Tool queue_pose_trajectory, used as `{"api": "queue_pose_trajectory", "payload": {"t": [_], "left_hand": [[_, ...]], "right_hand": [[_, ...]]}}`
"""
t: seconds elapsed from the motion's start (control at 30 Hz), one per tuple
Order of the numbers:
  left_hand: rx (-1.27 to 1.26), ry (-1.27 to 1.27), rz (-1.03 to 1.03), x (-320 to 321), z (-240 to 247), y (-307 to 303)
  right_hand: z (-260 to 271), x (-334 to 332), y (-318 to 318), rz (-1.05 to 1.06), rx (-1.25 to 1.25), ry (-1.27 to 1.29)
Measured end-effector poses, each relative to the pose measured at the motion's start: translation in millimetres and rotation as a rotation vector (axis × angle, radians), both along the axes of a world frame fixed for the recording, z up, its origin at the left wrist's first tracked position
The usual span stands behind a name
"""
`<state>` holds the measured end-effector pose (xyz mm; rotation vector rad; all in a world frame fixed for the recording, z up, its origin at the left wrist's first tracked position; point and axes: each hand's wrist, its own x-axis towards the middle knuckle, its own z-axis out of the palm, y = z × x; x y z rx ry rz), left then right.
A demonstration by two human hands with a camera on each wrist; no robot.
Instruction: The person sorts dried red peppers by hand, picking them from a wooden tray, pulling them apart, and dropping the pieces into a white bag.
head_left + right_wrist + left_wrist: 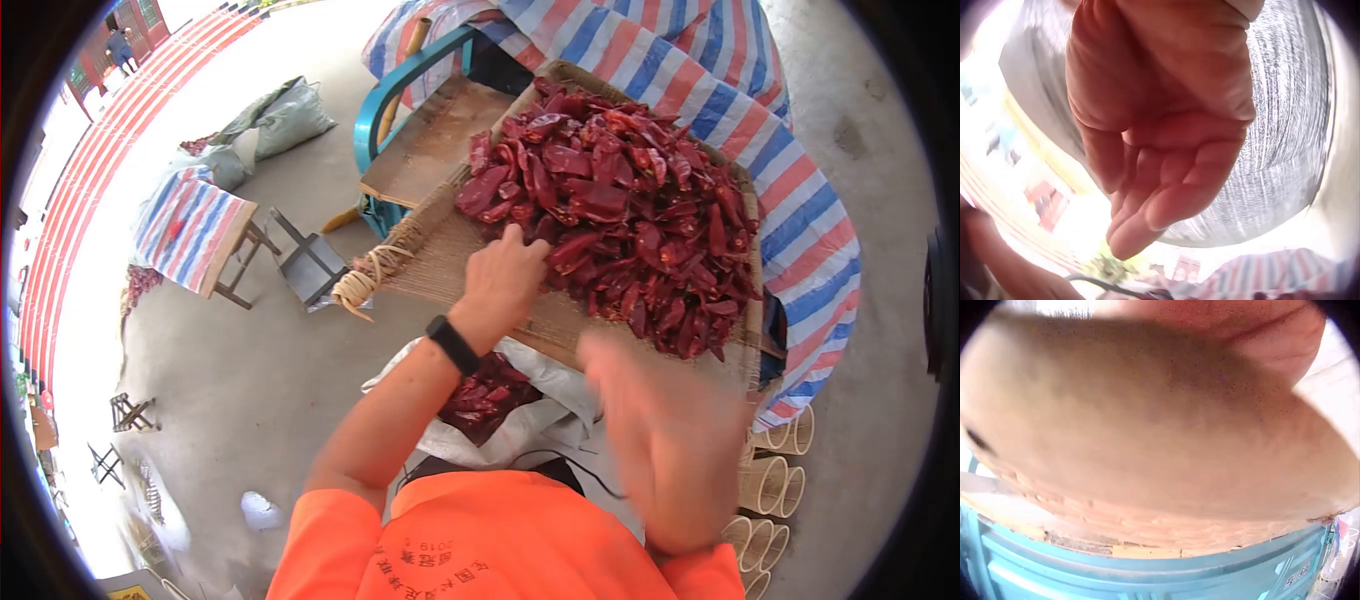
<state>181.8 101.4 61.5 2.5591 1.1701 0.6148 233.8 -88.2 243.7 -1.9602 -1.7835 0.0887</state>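
Note:
A heap of dried red chili peppers (620,200) covers much of a woven tray (440,265). My left hand (505,285) lies over the tray at the heap's near left edge, its fingertips down by the peppers. I cannot tell whether it pinches one. In the left wrist view only part of the left hand (1279,347) shows, above a large blurred tan surface. My right hand (655,420), blurred, is raised near the tray's front edge. The right wrist view shows the right hand (1166,144) with loosely bent fingers and nothing in its palm.
Below the tray, a white sack (525,430) holds more red peppers (490,400). Behind stands a teal chair (375,110) beside a striped tarp (800,200). Woven baskets (765,485) stand at the right, a small stool (315,265) at the left.

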Motion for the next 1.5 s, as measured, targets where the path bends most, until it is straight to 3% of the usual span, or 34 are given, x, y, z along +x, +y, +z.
{"api": "queue_pose_trajectory", "payload": {"t": [0.07, 0.13, 0.2, 0.37, 0.5, 0.63, 0.87, 0.97, 1.07, 1.13, 1.2, 1.33, 1.43, 1.5], "left_hand": [[0.023, -0.06, -0.009, -7.8, 5.8, -5.4], [0.038, -0.113, -0.024, -21.2, 12.0, -15.5], [-0.014, -0.169, 0.004, -35.4, 16.8, -30.8], [-0.196, -0.335, 0.024, -66.2, 24.6, -65.1], [-0.385, -0.306, 0.024, -91.4, 16.7, -88.2], [-0.577, -0.164, -0.015, -114.7, -9.6, -115.0], [-0.685, 0.117, -0.053, -136.9, -90.3, -141.1], [-0.735, -0.012, -0.031, -140.1, -130.7, -147.1], [-0.694, 0.018, -0.156, -143.2, -127.3, -148.7], [-0.754, 0.007, -0.163, -143.8, -132.3, -147.2], [-0.852, -0.138, -0.148, -141.6, -131.5, -146.3], [-0.96, -0.588, -0.074, -132.4, -91.2, -136.5], [-0.736, -0.922, 0.042, -123.1, -61.9, -136.0], [-0.573, -0.813, -0.046, -124.4, -39.4, -133.6]], "right_hand": [[-30.1, 34.2, 34.4, -0.107, 0.117, -0.091], [-58.6, 77.1, 61.2, -0.145, 0.036, -0.169], [-85.4, 106.5, 88.9, -0.143, 0.179, -0.246], [-112.2, 134.6, 142.2, -0.078, 0.294, -0.351], [-126.5, 140.3, 156.4, -0.084, 0.156, -0.441], [-134.4, 148.6, 163.1, -0.096, 0.152, -0.438], [-137.6, 154.5, 163.1, -0.092, 0.17, -0.406], [-120.9, 139.0, 150.0, -0.115, 0.269, -0.364], [-104.8, 113.2, 119.1, 0.021, 0.395, -0.164], [-107.4, 96.7, 99.5, 0.162, 0.358, 0.155], [-99.6, 67.9, 69.6, 0.067, -0.023, 0.851], [-125.7, 43.5, 37.8, 0.162, -0.222, 1.031], [-142.9, 29.7, 22.1, 0.16, -0.381, 1.108], [-149.7, 21.5, 15.6, 0.127, -0.462, 1.151]]}}
